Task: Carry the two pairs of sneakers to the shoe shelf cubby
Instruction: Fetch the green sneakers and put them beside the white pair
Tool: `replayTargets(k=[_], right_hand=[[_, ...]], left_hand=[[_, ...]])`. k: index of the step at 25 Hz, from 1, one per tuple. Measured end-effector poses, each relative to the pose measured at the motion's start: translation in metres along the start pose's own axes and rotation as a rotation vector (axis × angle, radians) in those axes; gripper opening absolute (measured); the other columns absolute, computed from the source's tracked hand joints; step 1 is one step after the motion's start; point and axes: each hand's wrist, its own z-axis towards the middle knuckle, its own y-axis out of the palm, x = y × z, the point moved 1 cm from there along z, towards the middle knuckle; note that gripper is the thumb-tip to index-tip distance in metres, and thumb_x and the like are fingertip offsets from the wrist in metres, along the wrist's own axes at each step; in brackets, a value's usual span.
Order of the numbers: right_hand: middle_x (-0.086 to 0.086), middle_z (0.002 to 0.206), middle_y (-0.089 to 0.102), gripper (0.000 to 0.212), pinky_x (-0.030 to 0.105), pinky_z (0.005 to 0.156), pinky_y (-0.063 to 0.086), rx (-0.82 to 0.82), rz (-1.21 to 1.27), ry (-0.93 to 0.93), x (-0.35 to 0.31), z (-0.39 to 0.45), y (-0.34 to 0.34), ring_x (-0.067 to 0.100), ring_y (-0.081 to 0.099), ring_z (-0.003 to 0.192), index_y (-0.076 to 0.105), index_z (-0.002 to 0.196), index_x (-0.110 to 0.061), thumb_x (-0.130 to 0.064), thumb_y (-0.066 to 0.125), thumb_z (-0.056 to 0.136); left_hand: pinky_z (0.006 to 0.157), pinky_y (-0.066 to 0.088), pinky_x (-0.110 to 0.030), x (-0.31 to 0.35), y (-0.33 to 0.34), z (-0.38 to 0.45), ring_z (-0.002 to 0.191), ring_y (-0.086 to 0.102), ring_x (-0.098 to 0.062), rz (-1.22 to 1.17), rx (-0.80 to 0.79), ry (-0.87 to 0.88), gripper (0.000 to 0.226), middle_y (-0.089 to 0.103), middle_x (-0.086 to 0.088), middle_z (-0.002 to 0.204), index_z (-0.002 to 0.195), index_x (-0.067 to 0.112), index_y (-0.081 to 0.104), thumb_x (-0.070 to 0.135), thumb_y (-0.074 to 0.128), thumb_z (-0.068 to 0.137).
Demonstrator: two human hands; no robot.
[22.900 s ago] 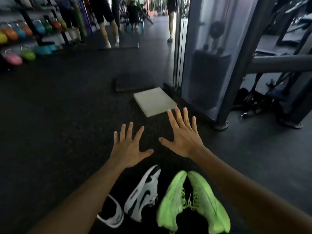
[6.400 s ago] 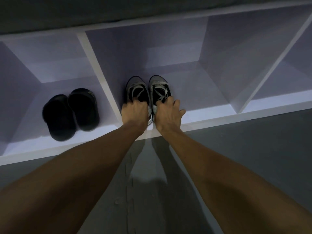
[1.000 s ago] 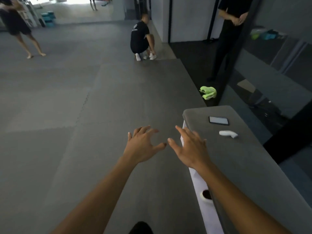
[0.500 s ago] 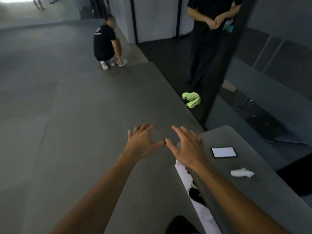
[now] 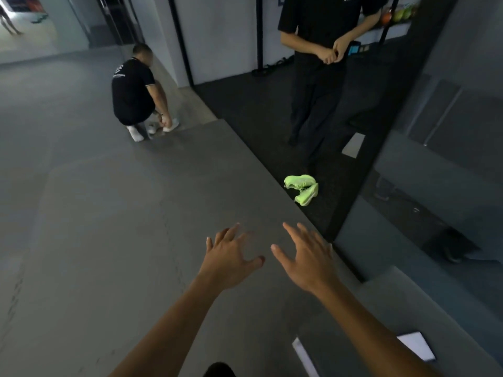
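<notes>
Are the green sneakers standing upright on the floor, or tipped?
Tipped, it seems. The green sneakers lie at an angle to each other on the dark floor, one leaning over.

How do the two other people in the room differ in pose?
The person near the wall crouches low on the grey floor, both hands down at white shoes; the person in the doorway stands upright on the darker floor, hands clasped at the waist. The crouching one is further from the green sneakers; the standing one is just behind them. Both wear black tops.
</notes>
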Motion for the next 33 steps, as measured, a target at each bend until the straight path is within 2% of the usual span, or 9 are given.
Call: replayTargets(k=[4, 8, 11, 16, 25, 28, 31, 33], right_hand=[[-0.002, 0.164, 0.018, 0.072, 0.066, 0.114, 0.012, 0.028, -0.022, 0.034, -0.01, 0.123, -0.001, 0.03, 0.014, 0.148, 0.019, 0.153, -0.044, -0.074, 0.035, 0.09], [-0.003, 0.162, 0.022, 0.071, 0.069, 0.112, 0.015, 0.083, -0.006, 0.161, -0.01, 0.241, -0.01, 0.03, 0.016, 0.147, 0.023, 0.152, -0.041, -0.073, 0.037, 0.09], [-0.002, 0.162, 0.023, 0.072, 0.07, 0.112, 0.014, 0.133, 0.053, 0.261, -0.006, 0.319, -0.024, 0.032, 0.016, 0.147, 0.024, 0.151, -0.042, -0.075, 0.036, 0.089], [-0.002, 0.162, 0.023, 0.073, 0.072, 0.111, 0.013, 0.193, 0.061, 0.316, 0.025, 0.449, -0.042, 0.033, 0.016, 0.148, 0.023, 0.15, -0.044, -0.079, 0.033, 0.086], [0.002, 0.163, 0.019, 0.075, 0.073, 0.111, 0.008, 0.19, -0.017, 0.375, 0.102, 0.667, -0.082, 0.034, 0.011, 0.149, 0.018, 0.15, -0.046, -0.081, 0.03, 0.085], [0.003, 0.165, 0.014, 0.075, 0.073, 0.111, 0.005, 0.201, -0.044, 0.396, 0.123, 0.723, -0.092, 0.036, 0.005, 0.15, 0.016, 0.151, -0.046, -0.08, 0.032, 0.086], [0.004, 0.166, 0.007, 0.077, 0.073, 0.111, 0.003, 0.228, -0.081, 0.452, 0.152, 0.776, -0.093, 0.037, -0.002, 0.15, 0.009, 0.152, -0.046, -0.079, 0.033, 0.087], [0.005, 0.166, 0.004, 0.078, 0.073, 0.111, 0.001, 0.247, -0.084, 0.477, 0.175, 0.812, -0.086, 0.037, -0.006, 0.15, 0.006, 0.152, -0.046, -0.079, 0.034, 0.087]], left_hand=[[0.115, 0.011, -0.062, -0.017, -0.017, 0.139, 0.146, 0.015, -0.021, -0.003, -0.01, 0.076, 0.081, 0.019, 0.004, 0.162, 0.145, 0.046, 0.031, 0.08, 0.042, 0.072], [0.114, 0.012, -0.065, -0.026, -0.043, 0.285, 0.146, 0.016, -0.024, 0.014, -0.058, 0.185, 0.082, 0.021, 0.002, 0.161, 0.145, 0.046, 0.031, 0.084, 0.04, 0.073], [0.114, 0.012, -0.066, -0.025, -0.062, 0.378, 0.146, 0.016, -0.024, 0.055, -0.094, 0.274, 0.084, 0.022, 0.002, 0.161, 0.144, 0.047, 0.033, 0.085, 0.037, 0.07], [0.115, 0.01, -0.066, -0.005, -0.075, 0.534, 0.146, 0.016, -0.025, 0.122, -0.145, 0.364, 0.087, 0.021, 0.002, 0.161, 0.143, 0.048, 0.032, 0.089, 0.034, 0.066], [0.115, 0.007, -0.065, 0.031, -0.067, 0.766, 0.148, 0.01, -0.025, 0.119, -0.165, 0.403, 0.077, 0.02, 0.002, 0.162, 0.142, 0.047, 0.035, 0.08, 0.049, 0.075], [0.115, 0.008, -0.065, 0.045, -0.055, 0.839, 0.148, 0.009, -0.026, 0.131, -0.175, 0.438, 0.081, 0.017, 0.0, 0.162, 0.144, 0.047, 0.031, 0.085, 0.041, 0.072], [0.115, 0.002, -0.066, 0.061, -0.028, 0.909, 0.149, 0.0, -0.028, 0.125, -0.207, 0.501, 0.092, 0.006, -0.003, 0.164, 0.148, 0.046, 0.023, 0.089, 0.031, 0.067], [0.114, 0.002, -0.068, 0.066, -0.003, 0.949, 0.149, -0.005, -0.03, 0.127, -0.2, 0.537, 0.093, -0.001, -0.004, 0.165, 0.15, 0.045, 0.018, 0.089, 0.03, 0.069]])
